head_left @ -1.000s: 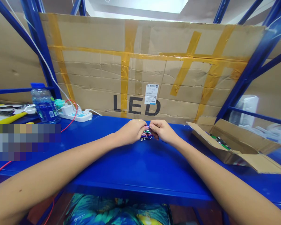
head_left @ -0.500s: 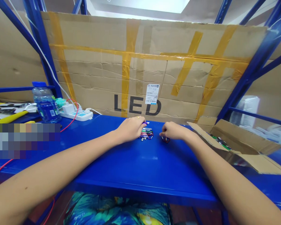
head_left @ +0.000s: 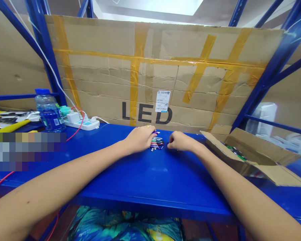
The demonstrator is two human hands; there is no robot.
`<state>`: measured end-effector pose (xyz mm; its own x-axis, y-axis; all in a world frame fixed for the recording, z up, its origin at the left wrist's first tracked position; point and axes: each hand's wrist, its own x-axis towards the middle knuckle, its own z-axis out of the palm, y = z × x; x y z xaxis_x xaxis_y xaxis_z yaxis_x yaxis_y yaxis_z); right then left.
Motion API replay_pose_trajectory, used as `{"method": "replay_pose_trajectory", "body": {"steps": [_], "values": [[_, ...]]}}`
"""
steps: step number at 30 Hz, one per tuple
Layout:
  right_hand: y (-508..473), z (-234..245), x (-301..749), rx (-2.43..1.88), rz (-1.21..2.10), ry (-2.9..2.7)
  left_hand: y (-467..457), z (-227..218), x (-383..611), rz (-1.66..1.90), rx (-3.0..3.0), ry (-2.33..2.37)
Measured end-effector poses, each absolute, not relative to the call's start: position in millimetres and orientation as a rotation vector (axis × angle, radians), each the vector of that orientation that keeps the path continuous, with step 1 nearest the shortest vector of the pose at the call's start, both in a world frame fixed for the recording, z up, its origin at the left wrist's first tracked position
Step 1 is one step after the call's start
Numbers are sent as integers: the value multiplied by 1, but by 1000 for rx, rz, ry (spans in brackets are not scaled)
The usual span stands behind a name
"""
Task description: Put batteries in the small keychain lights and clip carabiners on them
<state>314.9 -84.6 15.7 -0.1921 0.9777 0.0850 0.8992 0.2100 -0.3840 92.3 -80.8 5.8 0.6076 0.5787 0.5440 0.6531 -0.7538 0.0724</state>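
A row of small coloured carabiners (head_left: 157,143) in red, green, silver and purple lies on the blue table, with small round metal bits at its near end. My left hand (head_left: 141,139) is closed around the row's left side, its thumb by a purple piece at the back. Just to the right of the row is my right hand (head_left: 180,141), fingers curled down close to the tabletop. What is between its fingertips is hidden; a dark red carabiner showed under them a moment ago.
At right stands an open cardboard box (head_left: 253,157) with more carabiners inside. A blue-capped bottle (head_left: 48,112), a white power strip (head_left: 84,124) and a red cable (head_left: 76,132) are at left. A large cardboard panel (head_left: 102,77) closes off the back.
My right hand has shifted slightly left, towards the row, and the dark red carabiner beneath its fingers is now out of sight. The left hand stays in place.
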Motion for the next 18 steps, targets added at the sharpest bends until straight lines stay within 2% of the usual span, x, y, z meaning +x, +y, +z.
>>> {"method": "replay_pose_trajectory", "body": {"steps": [3, 7, 10, 14, 18], "values": [[-88, 30, 323, -1509, 462, -2026, -82, 7, 93, -928, -2744, -1078], [-96, 36, 318, -1157, 1017, -1874, -85, 9, 93, -1026, -2831, -1006], [-102, 29, 304, -998, 1265, -1834, -86, 9, 94, -1016, -2853, -889], [-105, 19, 292, -882, 1410, -1759, -83, 5, 95, -919, -2798, -870], [-105, 16, 286, -873, 1417, -1637, -81, 4, 94, -914, -2772, -873]]}}
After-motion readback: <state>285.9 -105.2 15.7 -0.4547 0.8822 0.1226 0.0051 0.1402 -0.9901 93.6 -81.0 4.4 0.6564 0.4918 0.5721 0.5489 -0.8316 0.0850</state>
